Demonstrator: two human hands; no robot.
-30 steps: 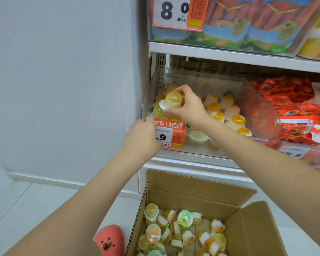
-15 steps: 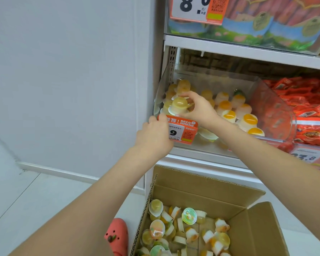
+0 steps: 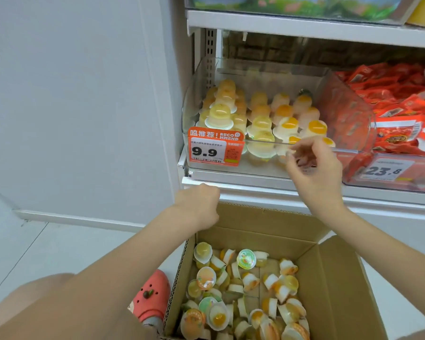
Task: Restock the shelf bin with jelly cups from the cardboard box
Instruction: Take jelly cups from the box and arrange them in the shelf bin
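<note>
The clear shelf bin (image 3: 349, 111) holds rows of upside-down jelly cups. One yellow jelly cup (image 3: 219, 115) sits on top of the left front stack. My right hand (image 3: 314, 168) hovers in front of the bin's front wall, fingers loosely curled, holding nothing. My left hand (image 3: 198, 204) is below the shelf edge, over the back flap of the open cardboard box (image 3: 260, 233). Its fingers are curled under and nothing shows in them. Loose jelly cups (image 3: 245, 260) lie jumbled in the box.
An orange 9.9 price tag (image 3: 215, 149) hangs on the bin's left front. Red snack packets (image 3: 402, 119) fill the neighbouring bin on the right. A pink shoe (image 3: 152, 295) stands left of the box. A white wall (image 3: 84, 106) runs along the left.
My right hand let go of the yellow cup on the left stack and drew back down and to the right. My left hand left the bin's front corner and dropped toward the box.
</note>
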